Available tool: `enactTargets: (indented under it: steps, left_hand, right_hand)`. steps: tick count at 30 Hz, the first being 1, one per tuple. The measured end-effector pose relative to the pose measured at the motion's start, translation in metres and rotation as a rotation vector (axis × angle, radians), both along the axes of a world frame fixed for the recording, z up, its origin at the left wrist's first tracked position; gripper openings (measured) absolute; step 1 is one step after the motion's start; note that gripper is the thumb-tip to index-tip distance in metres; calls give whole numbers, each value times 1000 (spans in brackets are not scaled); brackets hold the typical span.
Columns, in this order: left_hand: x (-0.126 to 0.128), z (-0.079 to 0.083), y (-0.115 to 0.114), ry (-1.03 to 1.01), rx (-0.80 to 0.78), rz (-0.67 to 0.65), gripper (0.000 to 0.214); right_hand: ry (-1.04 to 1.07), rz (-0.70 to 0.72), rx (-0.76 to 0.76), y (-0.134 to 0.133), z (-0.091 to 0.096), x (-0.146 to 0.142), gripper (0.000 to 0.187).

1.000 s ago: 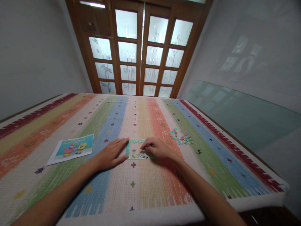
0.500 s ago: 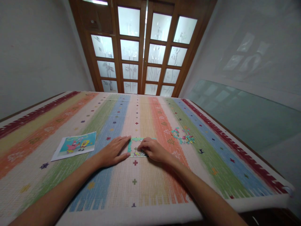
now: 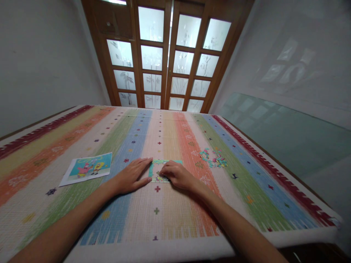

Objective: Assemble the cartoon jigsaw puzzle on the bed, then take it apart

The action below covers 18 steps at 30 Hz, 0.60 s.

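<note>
Puzzle (image 3: 151,171) could come apart if right hand (image 3: 177,174) presses too hard; whether its curled fingers grip something, I cannot tell. Left hand (image 3: 134,174) rests wide beside.

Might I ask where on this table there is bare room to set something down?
Bare tablecloth shows between the left forearm and right forearm, on the near side of the jigsaw, and beyond it toward the doors. The left hand and right hand crowd the jigsaw itself; the picture sheet takes up space to the left, loose pieces to the right.
</note>
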<state>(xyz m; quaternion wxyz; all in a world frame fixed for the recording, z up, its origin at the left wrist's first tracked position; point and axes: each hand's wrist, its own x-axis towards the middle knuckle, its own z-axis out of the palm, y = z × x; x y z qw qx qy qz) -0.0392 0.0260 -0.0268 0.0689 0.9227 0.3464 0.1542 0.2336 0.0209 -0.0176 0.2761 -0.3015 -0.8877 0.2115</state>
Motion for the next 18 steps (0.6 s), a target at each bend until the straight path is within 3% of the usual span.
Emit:
enactTargets:
  steps: [15, 18]
  left_hand:
    - [1, 0, 0, -12, 10, -7, 67]
    - [0, 0, 0, -4, 23, -12, 66]
  right_hand:
    - [13, -26, 111, -2, -1, 4, 17]
    - [-68, -124, 163, 1, 0, 7, 15]
